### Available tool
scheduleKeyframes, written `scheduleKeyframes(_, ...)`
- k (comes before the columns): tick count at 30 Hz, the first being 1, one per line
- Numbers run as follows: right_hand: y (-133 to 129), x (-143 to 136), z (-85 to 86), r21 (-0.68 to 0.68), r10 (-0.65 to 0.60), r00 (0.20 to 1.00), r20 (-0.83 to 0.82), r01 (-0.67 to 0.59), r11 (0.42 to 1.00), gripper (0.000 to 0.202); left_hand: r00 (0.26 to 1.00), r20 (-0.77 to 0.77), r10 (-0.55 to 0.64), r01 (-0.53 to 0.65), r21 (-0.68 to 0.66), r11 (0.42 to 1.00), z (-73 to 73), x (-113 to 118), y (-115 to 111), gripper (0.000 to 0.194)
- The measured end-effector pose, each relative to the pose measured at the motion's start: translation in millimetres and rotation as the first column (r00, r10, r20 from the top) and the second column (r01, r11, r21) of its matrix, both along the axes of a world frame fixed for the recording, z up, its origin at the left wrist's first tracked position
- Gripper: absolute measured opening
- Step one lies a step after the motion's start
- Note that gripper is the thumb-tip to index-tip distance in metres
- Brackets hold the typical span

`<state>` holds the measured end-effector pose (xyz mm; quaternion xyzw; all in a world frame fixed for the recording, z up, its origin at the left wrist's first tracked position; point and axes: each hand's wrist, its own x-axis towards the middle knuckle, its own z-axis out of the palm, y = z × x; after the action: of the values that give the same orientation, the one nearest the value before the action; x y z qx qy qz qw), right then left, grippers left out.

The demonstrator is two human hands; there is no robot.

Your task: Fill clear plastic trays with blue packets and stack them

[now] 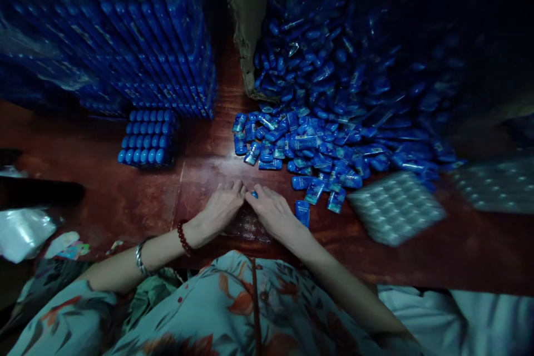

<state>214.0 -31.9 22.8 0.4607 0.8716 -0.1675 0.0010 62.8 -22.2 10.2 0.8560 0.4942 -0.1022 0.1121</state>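
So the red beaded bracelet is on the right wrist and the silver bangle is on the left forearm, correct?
Not quite. The head view shows the red beaded bracelet on the left wrist; the silver bangle is on the left forearm, as you said.

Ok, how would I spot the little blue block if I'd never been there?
Find the giant stack of blue packs on the left of the reddish table. The little block sits just in front of it, on the person's side. It's much smaller than that stack, and its round ends line up in neat rows, unlike the jumbled blue packets on the right.
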Motion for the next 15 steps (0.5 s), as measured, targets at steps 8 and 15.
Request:
scheduleKeyframes(8,1,35,-22.9,0.101,-0.139,0.964,-0.228,0.166,0.981,0.037,0.993,0.096,-0.070,0.057,0.136,0.989,-7.7,-1,13,0.025)
scheduleKeyframes(15,-9,124,-35.4,0.069,-0.601,0.720,-0.346,0.659,0.749,0.039,0.884,0.458,-0.098,-0.047,0.296,0.954,-3.8,29,-21,0.027)
